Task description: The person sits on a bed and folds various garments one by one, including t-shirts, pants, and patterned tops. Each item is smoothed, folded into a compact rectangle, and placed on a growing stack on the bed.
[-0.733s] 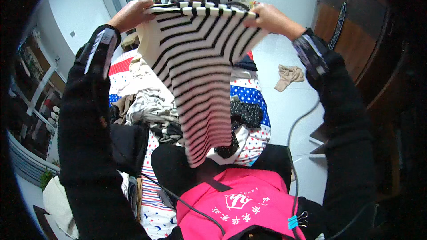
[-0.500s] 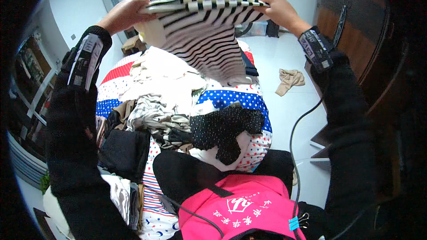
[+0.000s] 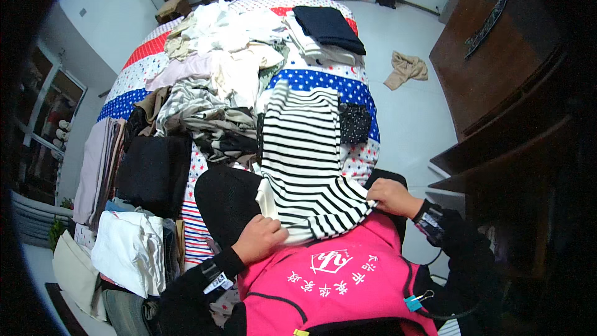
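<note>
While laid flat over the lap and the near edge of the bed [image 3: 367,149], black-and-white striped knit top [image 3: 305,155] held at its near hem by both hands. Left hand [image 3: 260,239] closed, fingers clenched on the hem at the lower left. Right hand [image 3: 393,197] pinching the hem corner at the lower right.

Judged best practice for this step: keep the hem taut between both grips, smooth the cloth away from the body, square the edges before any fold.

Markings: white emblem and white characters on the chest of the pink vest [image 3: 339,280]; small white label on the left cuff [image 3: 217,283]; blue clip [image 3: 411,303] at the vest's right side.

Nearby: heap of unsorted pale clothing [image 3: 217,74], folded dark navy garment [image 3: 328,28], folded white stack [image 3: 127,250].
</note>
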A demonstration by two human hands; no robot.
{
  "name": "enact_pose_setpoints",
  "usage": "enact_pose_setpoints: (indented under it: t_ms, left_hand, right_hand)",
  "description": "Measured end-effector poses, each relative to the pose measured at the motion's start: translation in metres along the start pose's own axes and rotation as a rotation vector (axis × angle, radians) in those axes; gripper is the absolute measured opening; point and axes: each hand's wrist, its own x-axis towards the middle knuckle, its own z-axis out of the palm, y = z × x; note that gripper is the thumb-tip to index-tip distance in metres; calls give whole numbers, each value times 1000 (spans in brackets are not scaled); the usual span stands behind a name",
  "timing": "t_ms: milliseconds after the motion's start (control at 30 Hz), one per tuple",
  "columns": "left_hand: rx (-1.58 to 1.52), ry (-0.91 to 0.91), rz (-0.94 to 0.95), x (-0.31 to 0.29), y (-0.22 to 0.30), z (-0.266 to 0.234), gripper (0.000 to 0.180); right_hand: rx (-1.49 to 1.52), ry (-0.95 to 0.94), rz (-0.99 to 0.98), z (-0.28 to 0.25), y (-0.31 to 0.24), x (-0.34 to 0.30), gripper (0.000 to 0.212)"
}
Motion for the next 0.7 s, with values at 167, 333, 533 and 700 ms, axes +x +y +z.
enact_pose_setpoints:
  t_ms: [167,333,533,700]
  left_hand:
    - [-72,125,-88,0,-7,6,33]
    - [-179,-57,0,17,-33,-17,33]
    - [-777,183,-208,151,-172,-81,32]
    - [-733,317,-879,172,-233,-11,58]
  right_hand:
    - [90,-75,147,14,0,-11,14]
    - [371,-112,173,-9,26,1,19]
    - [968,218,613,-27,103,59,21]
    - [1897,413,525,35,134,97,33]
